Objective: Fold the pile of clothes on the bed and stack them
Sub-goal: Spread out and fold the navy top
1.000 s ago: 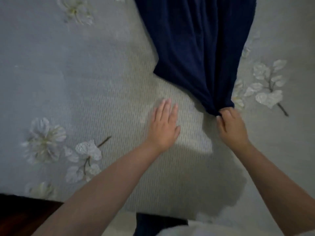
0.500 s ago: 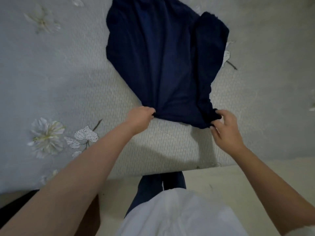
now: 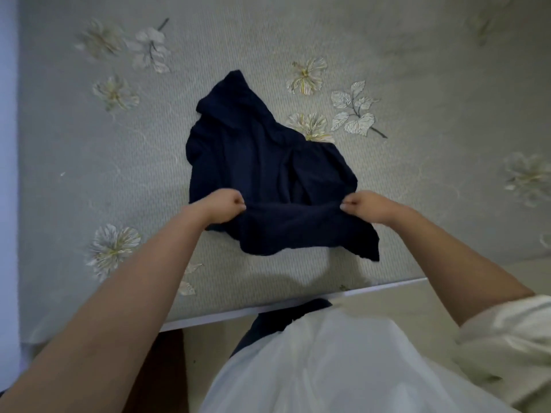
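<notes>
My left grip and right grip each pinched the navy garment over the bed.

You are looking at a dim, evenly lit scene with soft light and no glare. A faint shadow falls on the bedspread just below the navy garment, toward you. The garment is so dark that its folds barely read. Flowers printed at the left and upper edges smear with motion blur, and the wide lens bends the bed's near edge. Your white shirt at the bottom is soft and out of focus.
</notes>
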`<action>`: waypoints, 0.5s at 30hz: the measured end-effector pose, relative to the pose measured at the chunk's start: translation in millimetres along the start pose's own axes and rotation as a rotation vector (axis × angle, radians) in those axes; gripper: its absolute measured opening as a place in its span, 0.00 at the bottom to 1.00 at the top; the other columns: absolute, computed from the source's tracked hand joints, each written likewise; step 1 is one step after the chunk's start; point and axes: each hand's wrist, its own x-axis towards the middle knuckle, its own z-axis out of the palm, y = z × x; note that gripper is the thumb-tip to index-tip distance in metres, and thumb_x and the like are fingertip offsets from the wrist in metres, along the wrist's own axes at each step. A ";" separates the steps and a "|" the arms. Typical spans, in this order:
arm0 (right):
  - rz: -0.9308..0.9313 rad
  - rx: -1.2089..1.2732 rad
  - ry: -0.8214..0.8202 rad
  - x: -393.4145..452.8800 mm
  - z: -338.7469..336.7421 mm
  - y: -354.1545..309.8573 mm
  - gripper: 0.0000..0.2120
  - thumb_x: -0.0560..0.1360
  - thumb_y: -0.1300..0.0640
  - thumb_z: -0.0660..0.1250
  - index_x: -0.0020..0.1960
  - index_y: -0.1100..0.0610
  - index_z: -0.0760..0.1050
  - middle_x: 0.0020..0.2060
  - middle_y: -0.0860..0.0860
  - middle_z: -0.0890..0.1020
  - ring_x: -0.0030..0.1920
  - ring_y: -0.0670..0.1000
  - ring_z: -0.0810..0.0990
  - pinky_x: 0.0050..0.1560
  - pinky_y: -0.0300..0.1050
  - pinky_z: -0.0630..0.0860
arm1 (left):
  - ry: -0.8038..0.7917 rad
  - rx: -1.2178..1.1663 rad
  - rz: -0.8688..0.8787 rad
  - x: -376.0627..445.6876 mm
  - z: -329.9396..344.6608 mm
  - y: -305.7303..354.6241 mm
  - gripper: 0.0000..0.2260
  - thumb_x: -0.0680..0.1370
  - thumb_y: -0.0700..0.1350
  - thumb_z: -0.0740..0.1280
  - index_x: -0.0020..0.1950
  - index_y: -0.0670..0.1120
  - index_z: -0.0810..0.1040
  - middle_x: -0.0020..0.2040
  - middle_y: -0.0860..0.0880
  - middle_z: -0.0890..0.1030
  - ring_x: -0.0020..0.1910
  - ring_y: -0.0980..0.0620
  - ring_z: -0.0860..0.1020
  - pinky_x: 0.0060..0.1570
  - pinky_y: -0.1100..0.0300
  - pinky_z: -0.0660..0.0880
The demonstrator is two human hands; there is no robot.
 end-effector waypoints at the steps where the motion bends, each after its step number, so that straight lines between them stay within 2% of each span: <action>1: -0.049 0.024 0.195 7.5 -9.5 -11.8 0.13 0.79 0.59 0.58 0.47 0.67 0.77 0.44 0.60 0.79 0.44 0.54 0.75 0.43 0.42 0.64 | 0.227 -0.064 -0.023 4.7 -8.7 1.6 0.09 0.80 0.42 0.58 0.52 0.38 0.75 0.53 0.40 0.77 0.52 0.44 0.74 0.45 0.59 0.66; 3: -0.138 0.224 0.525 18.1 -29.9 -40.1 0.13 0.79 0.61 0.57 0.59 0.63 0.75 0.48 0.59 0.79 0.50 0.54 0.75 0.50 0.40 0.66 | 0.610 -0.176 -0.062 11.4 -23.0 5.9 0.09 0.79 0.39 0.56 0.54 0.36 0.72 0.53 0.36 0.76 0.52 0.40 0.73 0.44 0.55 0.66; 4: -0.200 0.371 0.603 21.5 -39.5 -53.0 0.15 0.79 0.62 0.55 0.65 0.60 0.71 0.52 0.56 0.77 0.53 0.50 0.74 0.55 0.36 0.66 | 0.734 -0.191 -0.078 14.1 -27.5 7.7 0.08 0.79 0.37 0.56 0.54 0.36 0.71 0.54 0.35 0.75 0.53 0.39 0.73 0.45 0.53 0.66; 6: -0.311 0.553 0.661 28.3 -52.1 -69.2 0.21 0.79 0.65 0.51 0.72 0.58 0.60 0.65 0.53 0.70 0.66 0.47 0.66 0.62 0.29 0.57 | 0.816 -0.125 -0.111 18.5 -31.4 11.4 0.11 0.77 0.36 0.57 0.58 0.35 0.69 0.61 0.35 0.71 0.60 0.38 0.68 0.56 0.49 0.66; 8: -0.281 0.464 0.695 34.7 -52.8 -66.5 0.22 0.79 0.68 0.50 0.71 0.60 0.61 0.70 0.56 0.64 0.71 0.51 0.61 0.61 0.27 0.52 | 0.719 -0.006 -0.117 21.6 -25.3 12.9 0.17 0.77 0.39 0.59 0.64 0.35 0.65 0.70 0.35 0.62 0.69 0.38 0.60 0.66 0.46 0.60; 10: -0.171 0.330 0.691 40.0 -40.8 -47.9 0.18 0.78 0.67 0.53 0.68 0.63 0.66 0.67 0.59 0.67 0.68 0.54 0.64 0.61 0.30 0.56 | 0.566 0.083 -0.098 24.3 -10.5 10.3 0.21 0.78 0.43 0.60 0.68 0.36 0.61 0.73 0.37 0.57 0.72 0.40 0.55 0.69 0.46 0.57; 12: -0.048 0.212 0.598 45.0 -18.8 -22.2 0.17 0.78 0.62 0.57 0.66 0.65 0.68 0.65 0.61 0.69 0.66 0.56 0.67 0.63 0.39 0.59 | 0.447 0.113 -0.120 28.8 9.1 3.9 0.23 0.79 0.48 0.59 0.69 0.38 0.61 0.72 0.39 0.59 0.71 0.41 0.57 0.67 0.45 0.61; 15: 0.044 0.063 0.351 49.8 21.2 4.4 0.26 0.76 0.52 0.63 0.69 0.64 0.64 0.65 0.60 0.69 0.66 0.57 0.68 0.65 0.47 0.64 | 0.364 0.064 -0.159 38.4 35.9 -6.2 0.22 0.78 0.53 0.60 0.65 0.39 0.65 0.67 0.40 0.67 0.67 0.42 0.63 0.63 0.46 0.66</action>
